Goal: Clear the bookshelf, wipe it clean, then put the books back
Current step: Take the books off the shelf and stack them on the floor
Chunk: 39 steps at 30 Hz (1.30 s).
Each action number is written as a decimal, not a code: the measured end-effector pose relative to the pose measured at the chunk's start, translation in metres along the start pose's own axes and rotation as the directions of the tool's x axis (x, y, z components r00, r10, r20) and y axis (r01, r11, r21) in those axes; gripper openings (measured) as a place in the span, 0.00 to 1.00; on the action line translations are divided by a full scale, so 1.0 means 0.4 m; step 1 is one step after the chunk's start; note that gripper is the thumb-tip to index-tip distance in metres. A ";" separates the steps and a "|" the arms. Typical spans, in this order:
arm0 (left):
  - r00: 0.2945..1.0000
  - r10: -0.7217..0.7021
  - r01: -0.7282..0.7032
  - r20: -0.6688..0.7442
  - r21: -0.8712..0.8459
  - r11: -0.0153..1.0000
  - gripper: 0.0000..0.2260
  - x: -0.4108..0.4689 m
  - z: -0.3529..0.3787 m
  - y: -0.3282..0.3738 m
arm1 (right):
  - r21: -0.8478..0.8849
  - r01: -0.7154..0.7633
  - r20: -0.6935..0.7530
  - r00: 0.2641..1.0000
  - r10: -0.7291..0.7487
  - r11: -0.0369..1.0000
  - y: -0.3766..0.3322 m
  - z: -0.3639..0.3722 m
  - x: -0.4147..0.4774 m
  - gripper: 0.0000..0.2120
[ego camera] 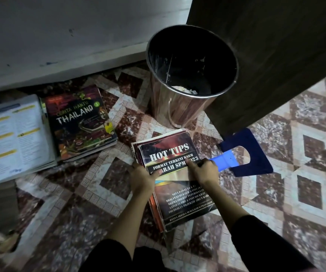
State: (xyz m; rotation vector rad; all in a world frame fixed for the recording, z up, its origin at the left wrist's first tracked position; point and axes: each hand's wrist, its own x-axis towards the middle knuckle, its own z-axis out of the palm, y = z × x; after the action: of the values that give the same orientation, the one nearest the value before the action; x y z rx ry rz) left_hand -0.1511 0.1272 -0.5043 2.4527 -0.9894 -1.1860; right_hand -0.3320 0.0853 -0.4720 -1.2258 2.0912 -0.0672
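A stack of books topped by a black "HOT TIPS" book (170, 152) lies on the patterned floor in front of me. My left hand (143, 178) grips the stack's left edge, thumb on the cover. My right hand (204, 170) holds a blue cleaning tool (244, 154) by its light-blue handle, index finger pressing the book's cover. The tool's dark-blue flat head lies on the floor to the right of the book. A second pile topped by a "THAILAND" book (79, 120) lies to the left. Beside it is a white-covered book (13, 138).
A shiny metal waste bin (189, 79) with a black liner stands just behind the stack. A dark wooden panel (275, 55) rises at the right, close to the bin. A pale wall (60, 36) runs along the back. Patterned floor tiles (305, 193) spread to the right.
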 end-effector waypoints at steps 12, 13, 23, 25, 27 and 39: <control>0.956 0.259 -0.291 0.138 0.573 0.767 0.28 -0.074 -0.163 0.133 | -0.419 0.237 0.049 0.970 -0.239 0.876 -0.078 -0.028 -0.049 0.22; 0.950 0.261 -0.310 0.169 0.576 0.756 0.24 -0.075 -0.174 0.141 | -0.441 0.254 0.098 0.967 -0.235 0.861 -0.086 -0.033 -0.053 0.19; 0.920 0.242 -0.389 0.308 0.645 0.658 0.17 -0.147 -0.334 0.215 | -0.463 0.381 0.340 0.910 -0.237 0.800 -0.210 -0.133 -0.138 0.18; 0.914 0.253 -0.403 0.317 0.643 0.652 0.18 -0.176 -0.379 0.236 | -0.450 0.412 0.343 0.899 -0.273 0.792 -0.246 -0.171 -0.167 0.21; 0.910 0.250 -0.412 0.331 0.644 0.645 0.16 -0.201 -0.423 0.255 | -0.444 0.437 0.337 0.890 -0.306 0.782 -0.279 -0.202 -0.186 0.22; 0.922 0.343 -0.364 0.178 0.698 0.617 0.14 -0.374 -0.702 0.299 | -0.475 0.632 0.330 0.773 -0.542 0.612 -0.505 -0.372 -0.382 0.16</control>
State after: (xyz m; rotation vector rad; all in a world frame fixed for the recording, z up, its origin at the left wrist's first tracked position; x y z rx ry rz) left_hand -0.0586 0.1182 -0.1773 2.5326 -2.1849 -0.7641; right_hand -0.2223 0.0504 -0.2018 -2.1850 1.5081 0.3723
